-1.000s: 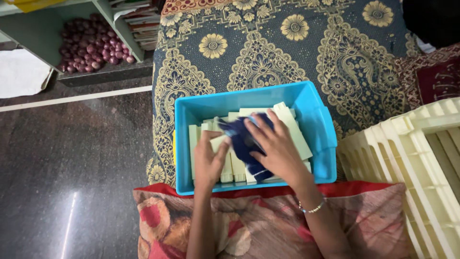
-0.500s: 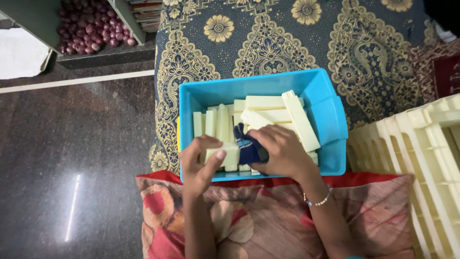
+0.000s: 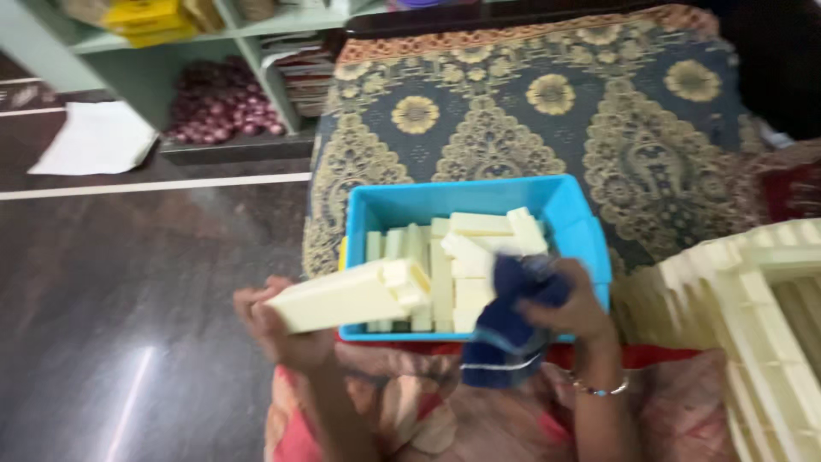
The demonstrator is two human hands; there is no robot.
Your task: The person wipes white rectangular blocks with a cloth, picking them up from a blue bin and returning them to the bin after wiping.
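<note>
Two hands grip: left hand [image 3: 278,329] a cream block [image 3: 346,295], right hand [image 3: 577,308] a blue cloth [image 3: 509,329].

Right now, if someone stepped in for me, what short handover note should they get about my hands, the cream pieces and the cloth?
Left hand: holds one long cream plastic piece, lifted outside the blue bin's left front corner.
Right hand: grips a dark blue cloth at the bin's front edge.
Bin sits on a patterned mat, with many more cream pieces stacked inside.
A cream slatted crate stands to the right.
Done: one piece out, cloth in hand.
Left: the pieces in the bin.
</note>
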